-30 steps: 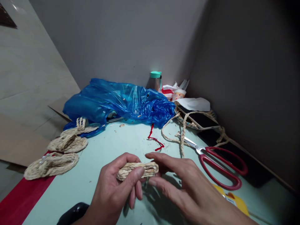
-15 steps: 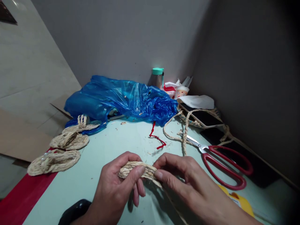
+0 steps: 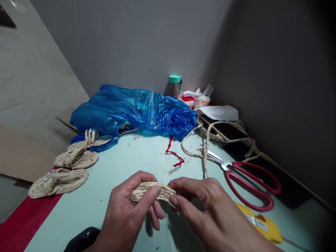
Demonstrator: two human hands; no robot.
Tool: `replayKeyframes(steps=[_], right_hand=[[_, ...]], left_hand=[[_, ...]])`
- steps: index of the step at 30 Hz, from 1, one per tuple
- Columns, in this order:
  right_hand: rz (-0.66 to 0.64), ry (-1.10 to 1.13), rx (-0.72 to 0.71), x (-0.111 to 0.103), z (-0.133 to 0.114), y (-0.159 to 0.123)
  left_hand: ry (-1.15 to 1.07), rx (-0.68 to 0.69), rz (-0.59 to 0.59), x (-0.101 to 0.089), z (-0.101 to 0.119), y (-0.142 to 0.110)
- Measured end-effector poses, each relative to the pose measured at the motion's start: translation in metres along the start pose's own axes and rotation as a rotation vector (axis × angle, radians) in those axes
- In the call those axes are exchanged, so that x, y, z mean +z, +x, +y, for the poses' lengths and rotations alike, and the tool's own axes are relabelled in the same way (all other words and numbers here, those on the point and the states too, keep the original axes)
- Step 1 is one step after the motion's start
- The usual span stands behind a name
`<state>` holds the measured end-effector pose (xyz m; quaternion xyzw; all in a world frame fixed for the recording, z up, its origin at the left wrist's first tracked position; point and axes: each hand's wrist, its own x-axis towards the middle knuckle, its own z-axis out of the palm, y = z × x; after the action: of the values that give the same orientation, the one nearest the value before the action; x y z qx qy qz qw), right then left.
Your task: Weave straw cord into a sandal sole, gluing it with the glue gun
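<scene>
My left hand (image 3: 126, 208) is closed round a small woven straw sole (image 3: 140, 190), its thumb pressed along the near face. The sole is pale, oval and built of cord laid in rows. My right hand (image 3: 210, 203) pinches its right end between thumb and forefinger; what lies under those fingertips is partly hidden. To the left, three similar straw slippers lie in a row: one with pearl-like beads (image 3: 59, 182), a middle one (image 3: 76, 158) and a strapped one (image 3: 91, 140). Beyond my right hand rest red-handled scissors (image 3: 228, 164) and a braided straw cord (image 3: 206, 150).
A blue plastic bag (image 3: 136, 108) spans the back, beside a green-lidded bottle (image 3: 174, 85) and a paper cup (image 3: 202, 101). A phone (image 3: 231, 130) rests at the right rear. Red yarn (image 3: 174, 155), a yellow object (image 3: 267, 227) and a black object (image 3: 82, 239) lie on the table.
The loose strand that hung below my right hand no longer shows. My right hand has shifted slightly left along the sole's end, and more of the yellow object is visible. The view moved slightly.
</scene>
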<state>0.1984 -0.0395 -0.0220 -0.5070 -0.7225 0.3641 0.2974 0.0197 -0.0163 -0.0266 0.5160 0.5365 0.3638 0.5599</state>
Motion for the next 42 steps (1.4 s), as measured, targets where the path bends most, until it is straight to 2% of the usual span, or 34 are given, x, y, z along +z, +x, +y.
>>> replayKeyframes(steps=[2, 6, 9, 12, 18, 23, 28, 31, 36, 42], right_hand=[[0.029, -0.010, -0.049, 0.000, 0.002, 0.000], [0.147, -0.169, -0.263, 0.004, 0.007, 0.000], [0.135, -0.355, -0.347, 0.007, 0.008, 0.001], [0.098, -0.434, -0.380, 0.008, 0.008, 0.001], [-0.020, -0.376, -0.302, 0.011, 0.014, 0.002], [-0.047, -0.373, -0.257, 0.008, 0.010, 0.000], [-0.043, -0.370, -0.218, 0.008, 0.008, 0.000], [-0.040, -0.366, -0.147, 0.008, 0.006, 0.001], [-0.053, -0.358, -0.105, 0.005, 0.001, 0.000], [-0.086, -0.349, -0.099, 0.001, -0.002, 0.000]], left_hand=[[0.003, 0.009, -0.007, 0.000, 0.001, 0.000], [0.009, 0.000, -0.022, -0.002, 0.001, 0.002], [-0.003, -0.005, -0.057, -0.004, -0.003, 0.005], [-0.037, 0.007, -0.108, -0.005, -0.010, 0.007], [-0.080, -0.017, -0.152, -0.003, -0.015, 0.008], [-0.096, -0.033, -0.171, -0.003, -0.014, 0.009], [-0.068, -0.048, -0.273, -0.010, -0.012, 0.013], [0.017, 0.052, -0.279, -0.018, -0.009, 0.018], [0.457, 0.479, -0.240, -0.026, -0.001, 0.024], [0.502, 0.781, -0.169, -0.025, -0.006, 0.021]])
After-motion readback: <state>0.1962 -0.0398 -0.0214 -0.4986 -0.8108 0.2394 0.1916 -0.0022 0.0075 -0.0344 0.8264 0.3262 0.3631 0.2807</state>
